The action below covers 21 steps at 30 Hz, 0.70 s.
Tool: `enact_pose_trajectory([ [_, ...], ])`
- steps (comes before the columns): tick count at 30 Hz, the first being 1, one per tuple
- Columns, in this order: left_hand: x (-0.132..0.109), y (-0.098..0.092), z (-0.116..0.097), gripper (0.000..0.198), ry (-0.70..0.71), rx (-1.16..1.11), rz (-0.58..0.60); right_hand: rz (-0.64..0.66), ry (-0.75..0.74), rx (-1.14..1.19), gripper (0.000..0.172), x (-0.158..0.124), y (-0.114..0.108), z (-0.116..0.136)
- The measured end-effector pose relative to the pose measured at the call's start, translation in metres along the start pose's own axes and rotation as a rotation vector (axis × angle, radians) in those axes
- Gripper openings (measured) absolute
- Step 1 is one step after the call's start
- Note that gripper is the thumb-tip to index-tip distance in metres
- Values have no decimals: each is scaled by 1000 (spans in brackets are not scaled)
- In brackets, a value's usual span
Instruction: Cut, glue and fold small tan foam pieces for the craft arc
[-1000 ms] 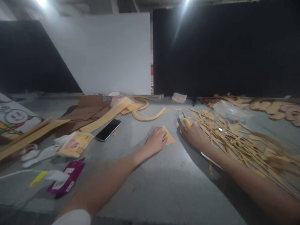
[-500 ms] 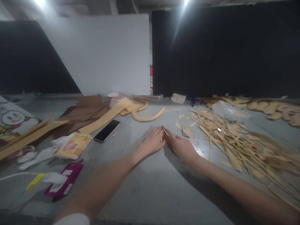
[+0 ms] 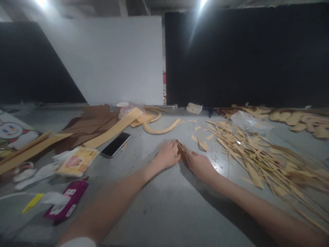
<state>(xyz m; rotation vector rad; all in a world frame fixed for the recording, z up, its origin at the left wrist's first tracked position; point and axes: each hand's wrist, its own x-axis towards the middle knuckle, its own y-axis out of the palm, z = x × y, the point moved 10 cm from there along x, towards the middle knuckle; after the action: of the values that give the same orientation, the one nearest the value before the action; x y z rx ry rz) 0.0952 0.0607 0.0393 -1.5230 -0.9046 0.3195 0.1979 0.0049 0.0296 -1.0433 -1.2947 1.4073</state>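
My left hand (image 3: 168, 153) and my right hand (image 3: 199, 163) meet over the middle of the grey table. Between them stands a small brown strip (image 3: 181, 147), tilted, with a dark upper edge; its exact kind is unclear. The fingers of both hands are closed around it, the left from one side and the right from the other. Much of the strip is hidden by my fingers. Beyond my hands lies a curved tan strip (image 3: 161, 131), and a few tan scraps (image 3: 202, 143) are just past my right hand.
A phone (image 3: 115, 144), a tissue pack (image 3: 77, 161) and a purple power strip (image 3: 67, 200) with a cable lie to the left. Brown sheets (image 3: 89, 120) are stacked behind them. A heap of thin tan offcuts (image 3: 259, 157) and a clear plastic bag (image 3: 246, 120) cover the right side.
The view has shifted slightly, so the table things appear a little further left. My hands stay together on the strip, and slightly more of it shows between my fingers.
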Motion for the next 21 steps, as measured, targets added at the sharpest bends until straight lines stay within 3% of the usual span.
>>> enact_pose_trajectory([
  [12,0,-3,-1,38,-7,-22,11,-35,-9,19,59,-1,2,0],
  [21,0,-2,0,44,-8,1,8,-67,-1,61,58,-1,4,-4],
])
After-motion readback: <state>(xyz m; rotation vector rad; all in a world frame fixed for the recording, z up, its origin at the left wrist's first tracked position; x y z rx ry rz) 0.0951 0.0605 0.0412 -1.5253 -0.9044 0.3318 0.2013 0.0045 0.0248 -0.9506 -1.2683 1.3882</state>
